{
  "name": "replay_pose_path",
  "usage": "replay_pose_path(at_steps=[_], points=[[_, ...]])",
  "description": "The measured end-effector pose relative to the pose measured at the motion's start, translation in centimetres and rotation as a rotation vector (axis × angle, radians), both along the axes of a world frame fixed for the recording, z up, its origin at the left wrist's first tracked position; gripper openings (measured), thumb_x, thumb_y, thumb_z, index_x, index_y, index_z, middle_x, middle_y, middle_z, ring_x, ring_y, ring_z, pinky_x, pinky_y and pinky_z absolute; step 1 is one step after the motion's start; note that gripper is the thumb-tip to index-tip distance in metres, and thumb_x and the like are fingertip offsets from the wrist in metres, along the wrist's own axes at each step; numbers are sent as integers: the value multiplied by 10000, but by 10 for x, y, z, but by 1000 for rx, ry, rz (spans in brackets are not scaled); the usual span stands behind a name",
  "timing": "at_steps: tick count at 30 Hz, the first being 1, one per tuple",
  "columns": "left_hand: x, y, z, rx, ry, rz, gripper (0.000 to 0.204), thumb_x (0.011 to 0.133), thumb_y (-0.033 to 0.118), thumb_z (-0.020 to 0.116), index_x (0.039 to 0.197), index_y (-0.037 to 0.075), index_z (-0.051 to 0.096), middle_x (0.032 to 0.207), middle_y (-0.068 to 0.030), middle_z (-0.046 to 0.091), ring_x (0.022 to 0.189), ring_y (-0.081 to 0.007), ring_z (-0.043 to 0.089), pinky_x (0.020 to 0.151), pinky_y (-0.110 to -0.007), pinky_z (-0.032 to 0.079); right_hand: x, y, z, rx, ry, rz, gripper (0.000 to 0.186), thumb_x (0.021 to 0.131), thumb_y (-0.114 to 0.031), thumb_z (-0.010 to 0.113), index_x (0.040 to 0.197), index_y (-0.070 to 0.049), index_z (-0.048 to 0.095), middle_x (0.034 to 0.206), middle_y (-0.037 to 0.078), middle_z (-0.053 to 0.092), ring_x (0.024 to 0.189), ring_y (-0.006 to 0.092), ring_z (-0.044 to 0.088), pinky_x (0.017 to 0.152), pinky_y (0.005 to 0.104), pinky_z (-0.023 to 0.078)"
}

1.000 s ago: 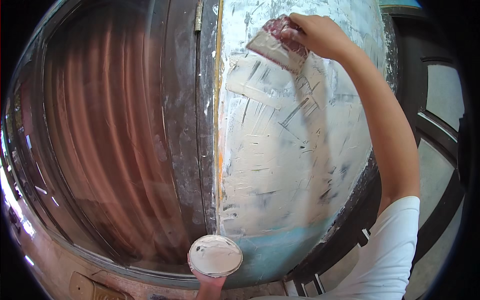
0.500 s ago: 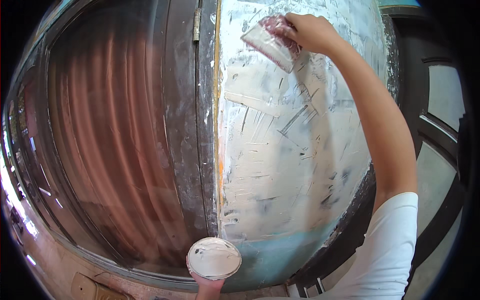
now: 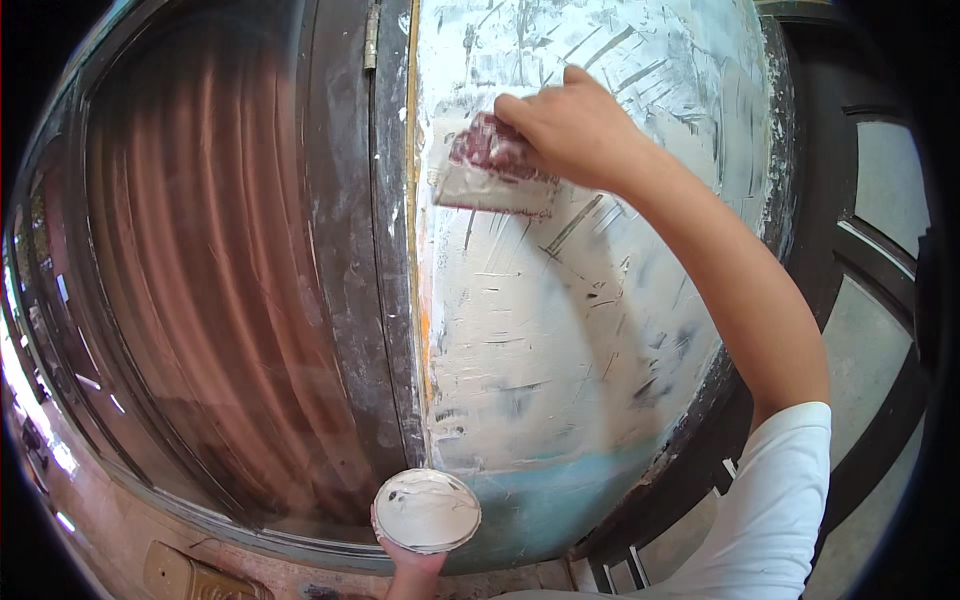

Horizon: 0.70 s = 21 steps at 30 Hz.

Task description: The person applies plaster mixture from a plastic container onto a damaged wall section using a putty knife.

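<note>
My right hand point(image 3: 575, 130) is closed around the dark red grip of a putty knife point(image 3: 497, 192), a wide one smeared with white. Its blade lies against the upper left part of the wall point(image 3: 520, 340), which is coated unevenly in whitish putty with dark streaks and scrapes. Low in front of the wall, my left hand point(image 3: 415, 562) holds a round tub point(image 3: 428, 510) from beneath. White putty fills the tub's top, with a small dark spot in it. Most of the left hand's fingers are hidden under the tub.
Left of the wall stands a dark wooden frame point(image 3: 345, 250) with a hinge and glass, behind which hangs a reddish-brown curtain point(image 3: 200, 250). A dark panelled door point(image 3: 850, 260) is on the right. A brown moulded object point(image 3: 200, 575) lies at the lower left.
My right hand has brought the putty knife down and left across the wall, turning the blade closer to level. The tub stays in my left hand, almost unmoved. The view has shifted slightly.
</note>
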State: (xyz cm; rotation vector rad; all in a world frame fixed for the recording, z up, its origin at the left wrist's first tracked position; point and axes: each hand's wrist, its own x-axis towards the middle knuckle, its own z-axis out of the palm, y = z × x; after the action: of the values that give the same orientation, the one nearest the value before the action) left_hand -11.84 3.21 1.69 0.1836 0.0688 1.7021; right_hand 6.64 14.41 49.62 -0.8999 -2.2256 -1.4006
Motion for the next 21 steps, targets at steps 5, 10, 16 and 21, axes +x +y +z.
replay_pose_path(at_steps=[5,10,16,21], points=[[9,-3,-5,-47,31,-8,699,904,625,372,1336,92,508,1362,-149,527,1231,-398,501,1045,-568,390,37,7,57,253,213,-102,327,918,-421,574,1063,-128,592,828,116,696,786,312,671,849,468,457],[8,-11,-10,-40,-9,-37,716,900,638,369,1347,94,500,1363,-145,526,1230,-394,503,1042,-565,394,44,0,37,87,319,86,360,927,-456,558,1080,-133,594,829,90,696,805,310,669,916,477,436],[15,-5,-7,-10,68,-34,725,899,644,352,1361,102,487,1372,-143,518,1247,-386,491,1052,-564,384,1,15,-9,69,-40,-11,210,880,-321,622,964,-138,561,725,75,655,728,282,634,862,410,413],[19,-14,2,19,107,-57,730,898,646,353,1370,103,480,1389,-145,502,1268,-387,472,1065,-564,369,48,15,50,288,221,-166,268,920,-365,567,1037,-127,602,849,93,699,805,314,659,868,475,424]])
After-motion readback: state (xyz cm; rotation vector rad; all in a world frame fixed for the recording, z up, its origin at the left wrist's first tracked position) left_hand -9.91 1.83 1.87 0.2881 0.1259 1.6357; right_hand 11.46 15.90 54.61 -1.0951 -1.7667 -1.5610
